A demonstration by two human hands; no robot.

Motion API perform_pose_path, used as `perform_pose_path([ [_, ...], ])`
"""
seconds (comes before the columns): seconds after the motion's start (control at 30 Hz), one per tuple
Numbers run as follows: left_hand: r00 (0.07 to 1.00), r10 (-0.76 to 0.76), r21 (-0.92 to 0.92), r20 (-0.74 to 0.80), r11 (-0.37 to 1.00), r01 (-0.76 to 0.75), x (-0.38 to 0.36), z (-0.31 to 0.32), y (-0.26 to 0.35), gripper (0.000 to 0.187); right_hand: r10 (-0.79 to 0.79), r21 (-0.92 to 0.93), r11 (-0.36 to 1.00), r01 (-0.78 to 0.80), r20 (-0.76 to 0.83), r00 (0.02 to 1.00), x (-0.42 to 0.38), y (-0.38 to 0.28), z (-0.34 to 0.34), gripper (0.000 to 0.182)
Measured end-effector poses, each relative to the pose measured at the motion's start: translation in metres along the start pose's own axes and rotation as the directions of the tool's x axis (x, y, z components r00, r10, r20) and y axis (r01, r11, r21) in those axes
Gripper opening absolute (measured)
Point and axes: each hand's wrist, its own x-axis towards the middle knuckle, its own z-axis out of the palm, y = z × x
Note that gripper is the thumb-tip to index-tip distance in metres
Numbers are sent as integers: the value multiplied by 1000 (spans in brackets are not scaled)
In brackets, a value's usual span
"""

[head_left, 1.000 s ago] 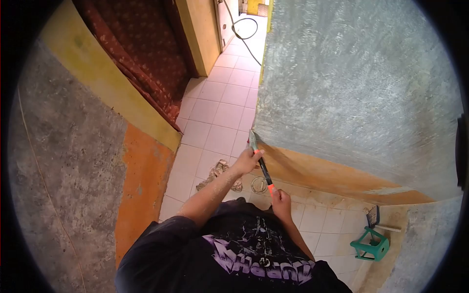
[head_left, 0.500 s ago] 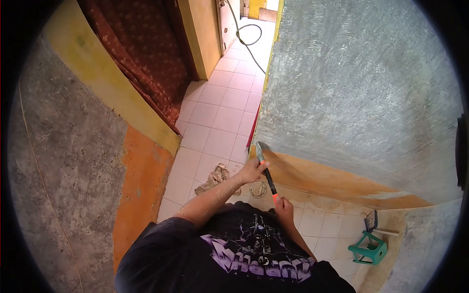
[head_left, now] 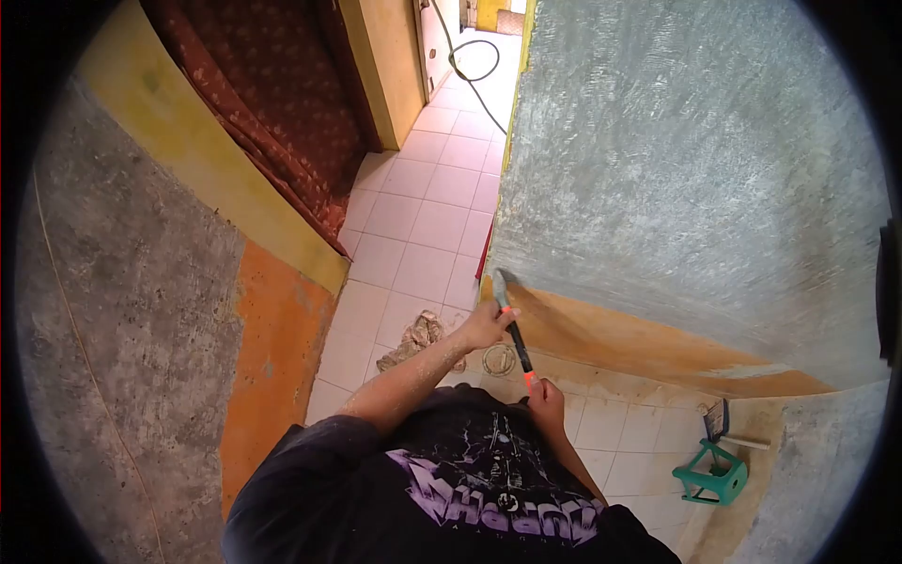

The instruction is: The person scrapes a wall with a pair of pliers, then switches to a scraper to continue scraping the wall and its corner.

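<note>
A scraper [head_left: 520, 352] with a black and orange handle and a grey metal head slants between my two hands. Its head meets the wall [head_left: 648, 179] near the corner, where the grey surface borders a strip of orange paint [head_left: 601, 327]. Just below the head, my left hand [head_left: 483, 326] is closed around the upper handle. Lower down, my right hand [head_left: 545, 402] grips the handle's end in front of my dark shirt. Part of the left fingers is hidden behind the handle.
Crumpled cloth or plastic [head_left: 413, 340] and a round ring-like object [head_left: 499, 360] lie on the tiled floor [head_left: 418, 273]. A green stool [head_left: 714, 473] stands at lower right. A red curtain [head_left: 272, 103] hangs in the left doorway; a dark cable [head_left: 484, 101] runs down by the wall edge.
The view has shifted slightly. Both hands keep their hold on the scraper, and its head stays by the wall corner with almost no visible movement.
</note>
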Motion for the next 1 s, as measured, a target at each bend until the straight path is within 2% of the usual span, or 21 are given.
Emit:
perform_pose_path([
  [0.07,1000,26,-100,-1,995,-26,-11,-9,5,54,-41,-47,998,40,-17,999,2,-1,7,44],
  [0.17,999,42,-163,-4,986,-42,0,3,-8,54,18,-19,1000,-18,-44,999,2,5,-2,43],
  [0.27,997,-69,-27,-20,997,69,0,9,7,52,-27,-7,1000,27,-1,1000,8,15,-11,41],
  [0.37,996,79,-163,-43,983,-85,-8,-4,-2,50,-87,-101,991,85,-12,996,7,-4,1,41],
  [0.4,997,63,-164,-49,984,-70,-8,-2,-5,50,-2,18,1000,2,-6,1000,7,-2,6,42],
  [0.47,998,28,-164,-55,986,-37,-8,6,-8,48,32,26,999,-33,11,999,1,4,-2,43],
  [0.6,998,0,-193,-66,981,-12,-11,-4,2,47,-9,-42,999,8,-30,1000,7,-5,5,44],
  [0.7,999,15,-224,-52,974,-27,-8,-1,-3,46,9,47,999,-9,-18,1000,8,17,13,44],
  [0.8,997,-64,-37,-41,997,62,-7,3,4,45,71,84,994,-72,21,997,6,18,2,44],
  [0.9,993,-3,-155,-115,988,-15,-13,-2,3,45,33,14,999,-33,3,999,9,5,9,43],
  [1.0,994,-43,-215,-104,976,20,-3,-7,-9,46,-3,25,1000,3,0,1000,11,0,17,43],
])
